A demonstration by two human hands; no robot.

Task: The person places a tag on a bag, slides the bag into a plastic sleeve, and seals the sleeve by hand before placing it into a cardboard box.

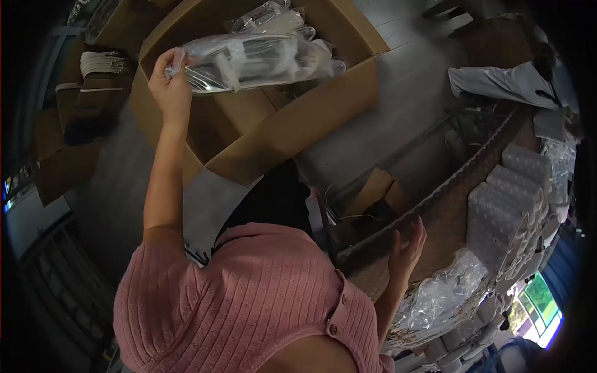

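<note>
My left hand (171,87) is closed on the near corner of a clear plastic bag (255,62), pinching it between thumb and fingers. Pale, cream-coloured items show through the plastic, but their kind is not clear. The bag lies across the opening of a large cardboard box (298,118), over more clear-wrapped pale pieces (273,18). Beside the edge of the table (438,230) is my right hand (407,248), with its fingers apart and nothing in them.
Several grey patterned blocks (504,205) and crumpled clear plastic (448,289) lie on the table at right. An open smaller carton (373,199) sits beneath it. At left, stacked pale curved pieces (101,64) rest near other boxes. Grey cloth (497,84) lies at upper right.
</note>
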